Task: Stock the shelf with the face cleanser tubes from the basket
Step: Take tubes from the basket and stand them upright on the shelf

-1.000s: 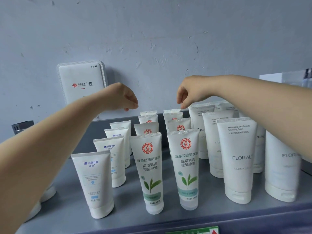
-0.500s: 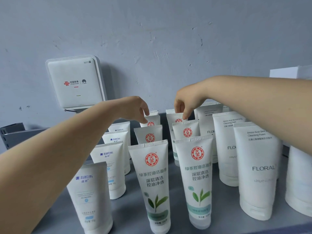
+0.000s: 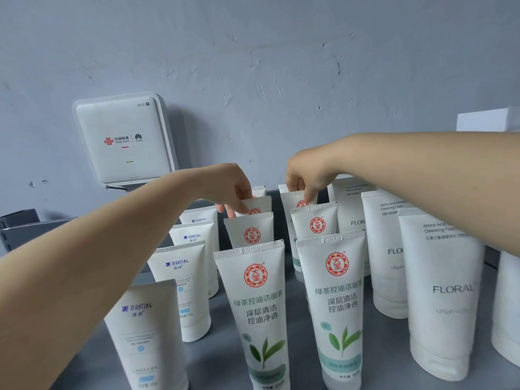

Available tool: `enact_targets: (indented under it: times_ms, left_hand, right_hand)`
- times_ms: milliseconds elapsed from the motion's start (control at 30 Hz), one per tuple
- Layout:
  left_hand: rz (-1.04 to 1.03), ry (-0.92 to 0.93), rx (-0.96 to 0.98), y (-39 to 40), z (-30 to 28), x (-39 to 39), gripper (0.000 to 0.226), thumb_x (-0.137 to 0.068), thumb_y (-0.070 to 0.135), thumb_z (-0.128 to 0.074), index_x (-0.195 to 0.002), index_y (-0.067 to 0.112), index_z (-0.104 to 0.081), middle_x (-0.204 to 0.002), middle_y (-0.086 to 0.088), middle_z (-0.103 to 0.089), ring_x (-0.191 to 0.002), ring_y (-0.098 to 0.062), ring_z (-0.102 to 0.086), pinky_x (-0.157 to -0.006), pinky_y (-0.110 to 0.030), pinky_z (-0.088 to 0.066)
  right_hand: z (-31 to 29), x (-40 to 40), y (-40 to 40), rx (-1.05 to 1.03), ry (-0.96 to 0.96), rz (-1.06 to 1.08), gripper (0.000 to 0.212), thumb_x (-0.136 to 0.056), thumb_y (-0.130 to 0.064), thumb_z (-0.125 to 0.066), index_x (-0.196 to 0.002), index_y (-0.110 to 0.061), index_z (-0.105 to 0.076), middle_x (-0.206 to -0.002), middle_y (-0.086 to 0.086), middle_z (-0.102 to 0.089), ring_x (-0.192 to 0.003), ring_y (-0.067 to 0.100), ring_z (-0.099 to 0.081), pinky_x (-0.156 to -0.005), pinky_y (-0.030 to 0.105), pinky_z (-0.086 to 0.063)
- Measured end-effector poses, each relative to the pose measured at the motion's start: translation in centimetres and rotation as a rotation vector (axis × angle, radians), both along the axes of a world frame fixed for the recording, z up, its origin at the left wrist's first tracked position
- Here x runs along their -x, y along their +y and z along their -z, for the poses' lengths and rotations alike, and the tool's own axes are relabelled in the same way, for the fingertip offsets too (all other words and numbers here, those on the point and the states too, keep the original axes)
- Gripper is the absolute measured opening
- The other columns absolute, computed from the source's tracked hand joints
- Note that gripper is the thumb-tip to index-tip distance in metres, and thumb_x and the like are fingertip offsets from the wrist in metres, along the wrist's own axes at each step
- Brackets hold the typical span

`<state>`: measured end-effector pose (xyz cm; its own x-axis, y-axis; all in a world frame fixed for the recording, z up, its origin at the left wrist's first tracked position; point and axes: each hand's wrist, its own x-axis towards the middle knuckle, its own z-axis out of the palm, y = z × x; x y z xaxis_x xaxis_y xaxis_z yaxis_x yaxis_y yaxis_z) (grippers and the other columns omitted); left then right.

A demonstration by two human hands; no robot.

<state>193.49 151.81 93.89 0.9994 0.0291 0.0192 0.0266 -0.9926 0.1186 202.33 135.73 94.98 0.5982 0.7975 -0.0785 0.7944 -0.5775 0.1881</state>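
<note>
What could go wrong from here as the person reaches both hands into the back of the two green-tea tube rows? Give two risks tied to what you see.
1. Both forearms cross above upright tubes. The left hand reaches beside the Manting tubes, so a lowered arm might topple them.
2. The right hand pinches a rear green-tea tube packed behind another; shifting it could tip the front tube forward, domino-style.

tube rows (image 3: 254, 302) crowded, narrow aisles (image 3: 291, 280) between
</note>
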Motion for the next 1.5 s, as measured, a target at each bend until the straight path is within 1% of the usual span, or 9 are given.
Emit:
enact_targets:
  times_ms: [233,467,633,700,800,1033,1167,1300,1500]
  left_hand:
    - [-0.004,-0.001,-0.038,-0.1,0.0,0.2,0.006,-0.084,0.014,-0.068,-0.088,0.017,-0.065,-0.084,-0.001,-0.07,-0.064,-0.016,-0.063,-0.063,-0.024,-0.051]
    - [-0.006,0.01,-0.028,-0.3,0.1,0.2,0.008,-0.084,0.014,-0.067,-0.092,0.013,-0.066,-0.085,-0.001,-0.069,-0.071,-0.017,-0.066,-0.069,-0.031,-0.054]
    - [-0.049,-0.108,0.059,0.5,-1.1,-0.2,0.011,-0.085,0.024,-0.065,-0.09,0.015,-0.07,-0.074,0.005,-0.069,-0.063,-0.006,-0.065,-0.061,-0.023,-0.052]
    - [-0.067,-0.232,0.054,1.1,-1.8,-0.6,0.013,-0.085,0.023,-0.065,-0.094,0.015,-0.07,-0.084,-0.002,-0.071,-0.072,-0.016,-0.063,-0.062,-0.022,-0.048]
    - [-0.073,-0.319,0.003,1.7,-2.3,-1.5,0.023,-0.084,0.022,-0.067,-0.106,0.014,-0.066,-0.104,-0.004,-0.067,-0.088,-0.02,-0.06,-0.067,-0.02,-0.043]
    - [-0.066,-0.055,-0.111,1.8,-1.3,-4.1,0.04,-0.087,0.027,-0.064,-0.124,0.014,-0.056,-0.12,-0.001,-0.06,-0.105,-0.022,-0.056,-0.093,-0.03,-0.041]
    - [-0.043,0.035,-0.119,2.0,-0.6,-5.2,0.031,-0.088,0.021,-0.062,-0.117,0.011,-0.061,-0.116,-0.004,-0.064,-0.089,-0.018,-0.057,-0.091,-0.031,-0.045]
    - [-0.031,0.048,-0.111,2.1,-0.3,-5.9,0.029,-0.088,0.016,-0.061,-0.116,0.008,-0.063,-0.107,-0.006,-0.062,-0.091,-0.025,-0.061,-0.074,-0.033,-0.054]
    - [-0.026,0.095,-0.112,2.1,-0.8,-5.7,0.027,-0.088,0.015,-0.062,-0.113,0.006,-0.065,-0.104,-0.007,-0.067,-0.085,-0.025,-0.066,-0.065,-0.026,-0.055]
  right_hand:
    - [-0.1,0.3,-0.3,-0.041,0.029,-0.007,0.024,-0.081,-0.007,-0.068,-0.105,-0.005,-0.066,-0.068,-0.01,-0.054,-0.061,0.015,-0.056,-0.057,0.018,-0.044]
    - [0.1,0.2,-0.1,-0.045,0.017,0.016,0.025,-0.083,-0.008,-0.065,-0.108,-0.005,-0.064,-0.105,0.009,-0.068,-0.073,0.022,-0.059,-0.056,0.019,-0.042]
    - [-1.1,-0.2,-0.2,-0.148,0.03,0.012,0.017,-0.085,-0.013,-0.062,-0.1,-0.007,-0.066,-0.072,-0.002,-0.062,-0.041,-0.005,-0.054,-0.056,0.018,-0.046]
    - [-2.1,-0.6,-0.2,-0.204,0.002,0.011,0.012,-0.085,-0.015,-0.062,-0.095,-0.01,-0.066,-0.071,-0.002,-0.064,-0.057,0.004,-0.062,-0.062,0.022,-0.049]
    - [-2.9,-1.7,0.1,-0.201,-0.047,0.032,0.017,-0.083,-0.021,-0.065,-0.097,-0.013,-0.067,-0.095,0.009,-0.071,-0.089,0.024,-0.066,-0.079,0.029,-0.05]
    - [-1.7,-3.6,2.1,0.011,-0.012,0.101,0.035,-0.082,-0.026,-0.068,-0.112,-0.01,-0.061,-0.114,0.012,-0.066,-0.106,0.026,-0.061,-0.094,0.036,-0.05]
    - [-1.2,-4.3,2.7,0.02,-0.019,0.095,0.031,-0.083,-0.02,-0.068,-0.111,-0.009,-0.061,-0.113,0.013,-0.067,-0.099,0.026,-0.062,-0.09,0.034,-0.051]
    - [-0.3,-4.8,3.0,0.067,-0.03,0.102,0.028,-0.083,-0.016,-0.068,-0.108,-0.006,-0.061,-0.101,0.009,-0.064,-0.087,0.025,-0.059,-0.084,0.034,-0.052]
    - [0.6,-5.5,3.1,0.035,-0.032,0.084,0.014,-0.084,-0.007,-0.065,-0.083,-0.011,-0.051,-0.079,0.003,-0.05,-0.055,0.015,-0.049,-0.061,0.023,-0.046]
